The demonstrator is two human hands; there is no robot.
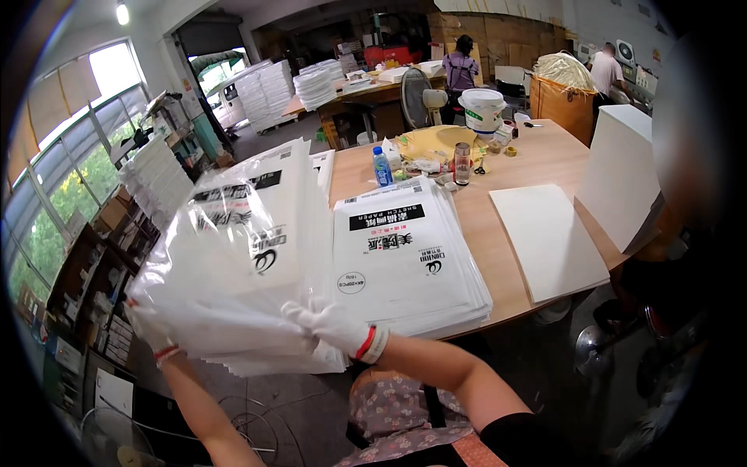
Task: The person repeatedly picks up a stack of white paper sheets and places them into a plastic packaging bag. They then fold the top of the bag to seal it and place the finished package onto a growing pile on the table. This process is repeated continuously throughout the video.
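Note:
A clear plastic bag (175, 268) with black printing lies over a tall stack of white paper packs on the left of the table. My left hand (152, 331), in a white glove, grips the bag's near left corner. My right hand (333, 323), gloved too, has its fingers curled at the bag's near right edge, with the loose film drawn between both hands. Part of the left fingers is hidden by the film. Just right of it lies a lower stack of printed paper packs (401, 261), its edges slightly uneven.
On the wooden table (498, 167) stand a blue-capped bottle (382, 166), a glass tumbler (462, 165), a white bucket (482, 110) and a fan (416, 99). White sheets (545, 241) lie at the right, by a blurred person with a standing white stack (618, 175). Two people work farther back.

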